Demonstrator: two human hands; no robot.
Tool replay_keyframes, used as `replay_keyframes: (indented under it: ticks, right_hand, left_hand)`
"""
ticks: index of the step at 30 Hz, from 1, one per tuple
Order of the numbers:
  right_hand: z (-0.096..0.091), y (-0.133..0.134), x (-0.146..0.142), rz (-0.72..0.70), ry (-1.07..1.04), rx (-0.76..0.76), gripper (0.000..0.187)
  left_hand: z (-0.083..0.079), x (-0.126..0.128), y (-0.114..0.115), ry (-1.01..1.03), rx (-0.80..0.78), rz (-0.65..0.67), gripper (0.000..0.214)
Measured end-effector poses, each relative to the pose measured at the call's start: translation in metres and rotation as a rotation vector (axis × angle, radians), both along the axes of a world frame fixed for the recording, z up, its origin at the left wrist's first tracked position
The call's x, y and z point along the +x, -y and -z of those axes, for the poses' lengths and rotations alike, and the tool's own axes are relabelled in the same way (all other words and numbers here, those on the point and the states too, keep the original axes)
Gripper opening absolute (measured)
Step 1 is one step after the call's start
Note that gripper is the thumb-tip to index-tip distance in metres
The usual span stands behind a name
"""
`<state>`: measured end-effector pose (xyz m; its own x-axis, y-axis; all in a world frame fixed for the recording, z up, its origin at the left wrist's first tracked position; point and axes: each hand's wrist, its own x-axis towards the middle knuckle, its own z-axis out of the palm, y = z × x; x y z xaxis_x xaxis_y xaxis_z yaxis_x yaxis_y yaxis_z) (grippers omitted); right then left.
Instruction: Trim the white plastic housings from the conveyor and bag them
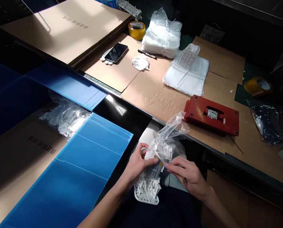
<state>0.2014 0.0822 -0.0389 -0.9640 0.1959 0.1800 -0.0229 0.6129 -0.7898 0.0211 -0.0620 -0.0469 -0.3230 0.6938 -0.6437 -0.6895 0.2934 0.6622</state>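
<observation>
Over my lap is a white moulded plastic part (148,188), its perforated, rounded end toward me. A clear plastic bag (171,129) covers its far end, and the loose film stands up toward the table edge. My left hand (140,163) is closed round the part's left side, thumb on top over the film. With thumb and fingers pinched together, my right hand (187,174) grips the bag's film at the part's right side. A ring shows on one right finger. Small yellow patches show through the film between my hands.
Left of me is an open blue corrugated box (96,145) holding bagged parts (67,117) on cardboard. On the table are a red fixture (212,115), stacked clear bags (162,34), a phone (117,52), yellow tape (136,30) and a cardboard stack (67,28).
</observation>
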Motion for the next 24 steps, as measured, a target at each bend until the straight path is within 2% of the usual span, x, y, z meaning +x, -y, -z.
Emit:
replay_keyframes:
  ticks: [4,6,8,10,12,14,16,20,22,24]
  right_hand:
    - [-0.011,0.024,-0.013,-0.150,-0.041,0.152,0.034]
    - [-0.013,0.028,-0.018,-0.153,-0.066,0.176,0.037]
    - [-0.009,0.027,-0.021,0.005,-0.111,0.122,0.043]
    - [-0.002,0.024,-0.021,0.250,-0.120,0.002,0.042]
    - [0.004,0.022,-0.018,0.450,-0.067,-0.165,0.026]
    - [0.007,0.022,-0.014,0.539,0.017,-0.323,0.010]
    - [0.009,0.024,-0.009,0.545,0.080,-0.362,0.009]
    - [0.011,0.026,-0.002,0.434,0.062,-0.126,0.033]
    - [0.012,0.026,-0.003,0.402,-0.023,-0.066,0.029]
    - [0.014,0.023,-0.004,0.414,-0.111,-0.113,0.024]
  left_hand:
    - [0.007,0.005,-0.001,-0.044,-0.058,-0.064,0.056]
    - [0.009,0.006,0.000,-0.020,-0.068,-0.071,0.055]
    - [0.007,0.007,0.002,0.029,-0.070,-0.072,0.051]
    - [0.003,0.008,0.004,0.065,-0.074,-0.078,0.049]
    - [-0.001,0.010,0.005,0.082,-0.075,-0.089,0.051]
    - [-0.003,0.012,0.004,0.086,-0.070,-0.103,0.053]
    - [-0.003,0.015,0.003,0.086,-0.066,-0.120,0.052]
    - [-0.002,0.018,0.001,0.096,-0.074,-0.141,0.045]
    - [-0.001,0.019,0.000,0.112,-0.074,-0.134,0.044]
    - [-0.002,0.020,0.000,0.143,-0.072,-0.125,0.043]
